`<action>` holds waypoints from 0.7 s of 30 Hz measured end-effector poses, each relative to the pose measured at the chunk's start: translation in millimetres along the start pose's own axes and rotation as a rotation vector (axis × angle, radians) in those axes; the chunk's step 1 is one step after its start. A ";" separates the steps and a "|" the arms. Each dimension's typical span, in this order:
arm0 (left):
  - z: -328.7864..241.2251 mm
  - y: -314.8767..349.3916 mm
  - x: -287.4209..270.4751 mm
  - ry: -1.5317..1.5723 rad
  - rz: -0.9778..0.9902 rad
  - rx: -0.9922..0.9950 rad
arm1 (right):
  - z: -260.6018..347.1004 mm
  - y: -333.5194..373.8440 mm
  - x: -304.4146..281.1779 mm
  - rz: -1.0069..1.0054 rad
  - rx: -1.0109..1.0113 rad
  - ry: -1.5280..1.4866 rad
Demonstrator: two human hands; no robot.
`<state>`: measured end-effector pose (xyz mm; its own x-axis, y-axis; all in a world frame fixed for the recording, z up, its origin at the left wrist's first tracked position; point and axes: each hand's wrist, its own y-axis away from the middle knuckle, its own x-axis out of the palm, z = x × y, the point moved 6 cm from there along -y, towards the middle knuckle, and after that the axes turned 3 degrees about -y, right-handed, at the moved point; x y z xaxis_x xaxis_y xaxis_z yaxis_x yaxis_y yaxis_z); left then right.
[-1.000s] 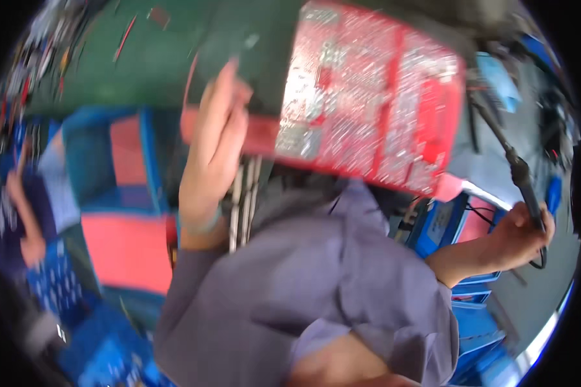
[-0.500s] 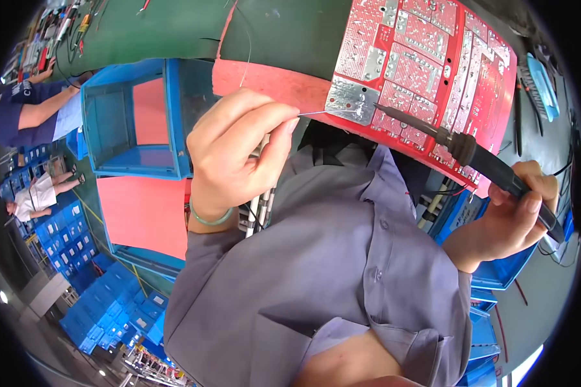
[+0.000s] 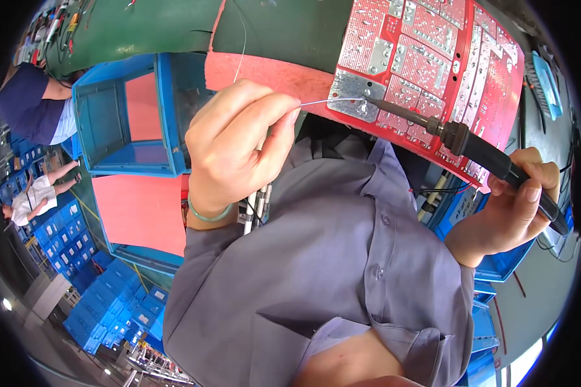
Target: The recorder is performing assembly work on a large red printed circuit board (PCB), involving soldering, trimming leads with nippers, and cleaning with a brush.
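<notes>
Head view: from where I stand, the iron [image 3: 476,149] looks light and stiff, probably hot along its metal end, so the black handle is the place to hold it. The wire [image 3: 323,102] seems feather-light and soft, likely to bend if pushed; a pinch a little way back from its end suits it. The board [image 3: 426,74] appears stiff and flat but easily damaged, best taken by its red edges.

The right hand [image 3: 507,216] is curled round the iron's handle, which slants up and left from the fingers to a silver patch [image 3: 348,87] on the board's near-left corner. The left hand [image 3: 235,142] pinches the wire between thumb and forefinger; its end runs rightward to the iron's tip, though whether they touch is too small to tell.
</notes>
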<state>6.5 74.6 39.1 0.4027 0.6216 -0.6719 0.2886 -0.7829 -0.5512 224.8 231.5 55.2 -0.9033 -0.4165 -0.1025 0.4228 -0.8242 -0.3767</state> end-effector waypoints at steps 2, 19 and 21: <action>0.5 0.1 0.2 0.003 0.003 0.001 | -0.2 0.3 -0.7 -0.001 0.001 -0.009; 0.4 -1.2 2.9 0.013 0.003 0.023 | 2.6 -4.1 2.2 -0.012 -0.022 0.051; 1.2 -0.9 3.2 0.010 -0.004 0.028 | 3.7 -5.0 3.7 -0.017 -0.032 0.054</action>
<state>6.5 77.3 36.9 0.4104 0.6245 -0.6645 0.2656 -0.7790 -0.5680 219.6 232.7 60.1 -0.9133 -0.3806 -0.1451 0.4056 -0.8179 -0.4081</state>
